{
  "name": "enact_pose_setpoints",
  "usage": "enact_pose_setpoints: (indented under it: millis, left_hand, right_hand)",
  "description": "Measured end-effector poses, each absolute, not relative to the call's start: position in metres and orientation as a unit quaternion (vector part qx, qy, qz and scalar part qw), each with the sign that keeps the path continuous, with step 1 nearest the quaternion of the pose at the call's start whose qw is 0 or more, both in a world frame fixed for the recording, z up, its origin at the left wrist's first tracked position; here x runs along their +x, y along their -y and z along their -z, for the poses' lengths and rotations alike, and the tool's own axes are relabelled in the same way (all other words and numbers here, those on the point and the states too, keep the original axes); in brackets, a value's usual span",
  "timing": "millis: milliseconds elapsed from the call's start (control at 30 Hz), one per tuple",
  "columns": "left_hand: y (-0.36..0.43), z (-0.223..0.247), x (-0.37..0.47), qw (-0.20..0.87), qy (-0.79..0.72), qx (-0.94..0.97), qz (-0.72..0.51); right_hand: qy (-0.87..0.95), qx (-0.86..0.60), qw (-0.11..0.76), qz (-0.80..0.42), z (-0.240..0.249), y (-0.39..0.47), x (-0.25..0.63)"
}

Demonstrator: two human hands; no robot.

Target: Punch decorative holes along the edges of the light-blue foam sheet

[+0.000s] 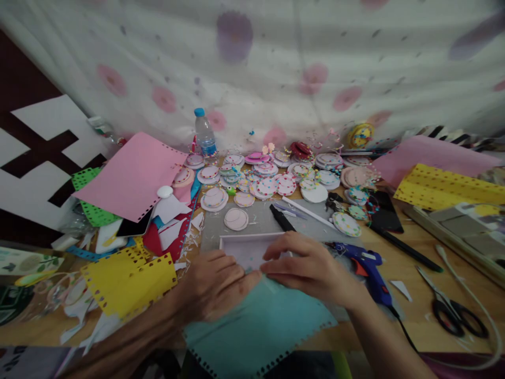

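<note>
Table (379, 332): half-curled fingers (286, 265) on turquoise sheet (264, 326)

From your head, the one camera faces forward and down across the counter (426, 239), with your left hand (221, 284) and right hand (305, 266) near at lower middle and the hanging cloth (272, 58) farther back.

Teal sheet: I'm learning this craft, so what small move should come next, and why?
I'd probably press the far corner of the teal sheet against the shallow white box: the left hand and right hand are close together at that corner, by the box's near side; most of the sheet lies outside it, and the hands hide any contact.
</note>
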State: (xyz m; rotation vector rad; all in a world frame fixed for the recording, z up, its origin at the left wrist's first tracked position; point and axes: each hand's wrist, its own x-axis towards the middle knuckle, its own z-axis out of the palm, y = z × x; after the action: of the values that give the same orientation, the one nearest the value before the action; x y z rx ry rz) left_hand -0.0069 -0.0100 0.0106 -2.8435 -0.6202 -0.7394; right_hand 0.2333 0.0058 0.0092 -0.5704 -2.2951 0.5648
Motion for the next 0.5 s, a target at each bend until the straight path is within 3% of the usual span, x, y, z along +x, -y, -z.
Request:
enact_pose_setpoints:
  millis: [500]
  left_hand:
    - [0.0121,-0.0127,-0.0030,0.087,0.229,-0.937,0.249]
  right_hand:
    - [0.897,-0.221,0.329,-0.194,-0.0135,0.0001,0.2266]
